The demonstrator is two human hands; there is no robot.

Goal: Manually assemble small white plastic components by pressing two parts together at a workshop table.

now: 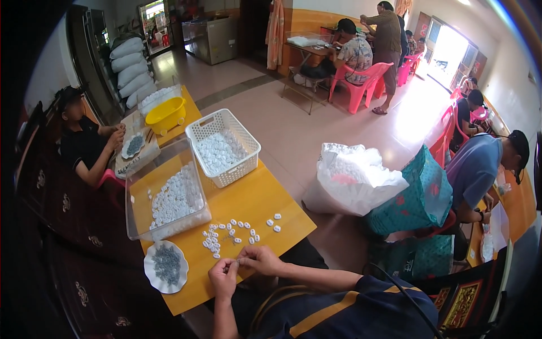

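Observation:
My left hand (223,277) and my right hand (258,259) meet at the near edge of the orange table (257,198), fingertips pinched together on a small white part (237,262). Just beyond them lie several loose small white parts (231,234) scattered on the table. A white scalloped dish (166,266) of small grey pieces sits left of my left hand. A clear plastic bin (167,198) holds many white parts, and a white lattice basket (223,147) behind it holds more.
A person in black sits at the far left end of the table with another dish (134,145) and a yellow tub (165,114). A big white sack (353,178) and teal bags (415,198) stand on the floor to the right. Other people work at tables beyond.

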